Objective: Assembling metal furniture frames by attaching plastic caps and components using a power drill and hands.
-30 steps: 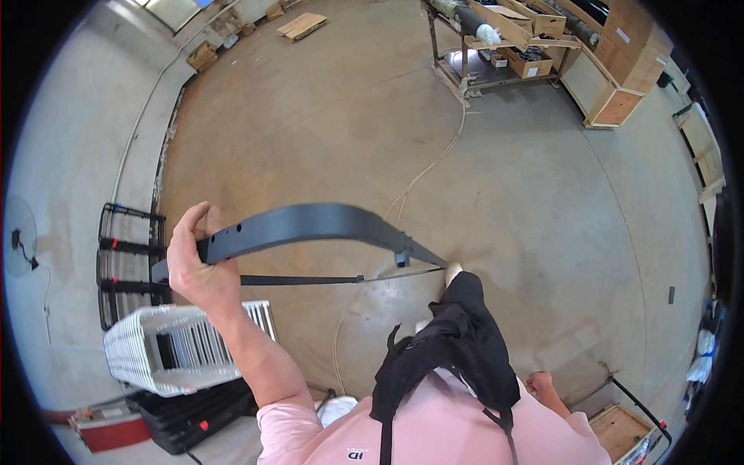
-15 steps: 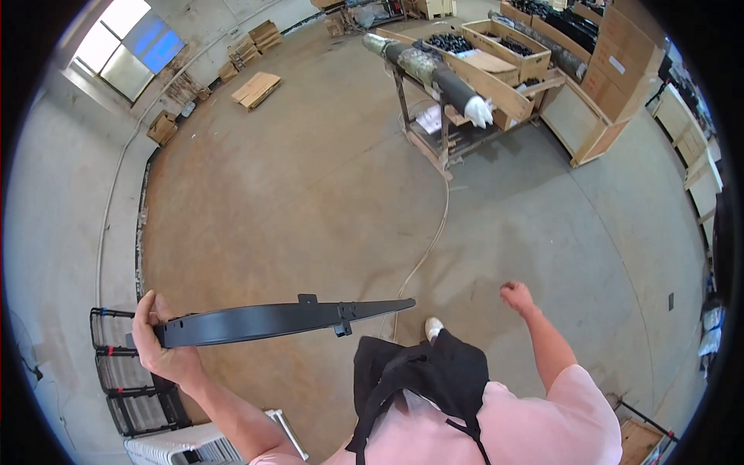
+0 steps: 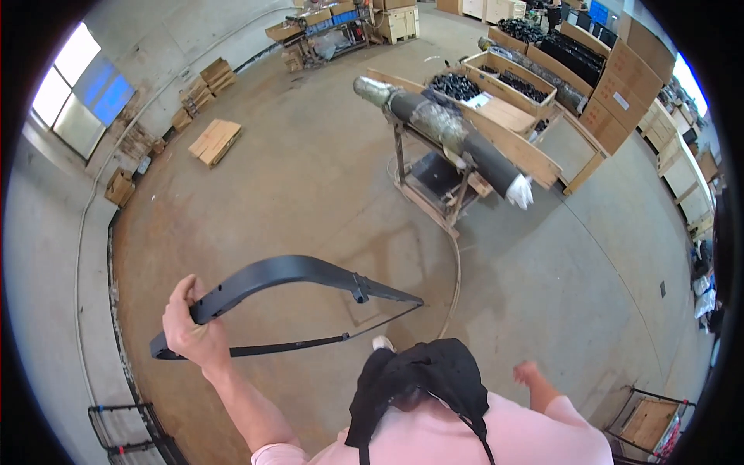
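A black curved metal frame stretches in front of me at waist height. Its two long members spread apart at the left and meet in a narrow tip at the right; a small bracket juts from the upper member. My left hand is wrapped round the frame's left end, fingers closed over the upper member. Away from the frame, my right hand hangs low on the right with its fingers curled and nothing visible in them. A black apron covers my front over a pink shirt.
Ahead on the right stands a workbench bearing a long wrapped roll and wooden boxes of black parts. A thin cable crosses the floor. A wooden pallet lies far left; a black rack is lower left.
The black frame has tilted so that both its members show. My right hand has swung lower and back. The bench looks nearer, and the rack at left has slipped toward the lower edge.
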Demonstrator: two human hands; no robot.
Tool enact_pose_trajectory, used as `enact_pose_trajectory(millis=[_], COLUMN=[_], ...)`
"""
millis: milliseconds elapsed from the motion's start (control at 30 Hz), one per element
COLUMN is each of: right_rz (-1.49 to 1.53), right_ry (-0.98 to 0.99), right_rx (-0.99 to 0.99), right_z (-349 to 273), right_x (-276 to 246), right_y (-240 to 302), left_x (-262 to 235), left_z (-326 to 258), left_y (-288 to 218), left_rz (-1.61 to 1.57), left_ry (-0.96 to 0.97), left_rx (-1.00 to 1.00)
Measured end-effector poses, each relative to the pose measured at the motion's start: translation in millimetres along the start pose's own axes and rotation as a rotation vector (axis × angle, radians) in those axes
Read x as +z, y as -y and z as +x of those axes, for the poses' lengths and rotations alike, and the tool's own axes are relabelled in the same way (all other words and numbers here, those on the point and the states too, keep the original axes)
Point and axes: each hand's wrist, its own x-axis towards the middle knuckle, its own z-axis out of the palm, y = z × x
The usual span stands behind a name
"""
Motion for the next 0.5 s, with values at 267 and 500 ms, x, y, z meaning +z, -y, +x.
enact_pose_trajectory(millis=[267,500], right_rz=[0.425,0.289], right_ry=[0.156,-0.249], right_rx=[0.032,-0.280], right_z=[-79,12], right_x=[65,-59], right_y=[215,465], left_x=[218,401], left_z=[111,191], left_y=[51,99], left_rz=[-0.141,-0.165], left_ry=[0.135,0.433], left_rx=[0.130,0.475])
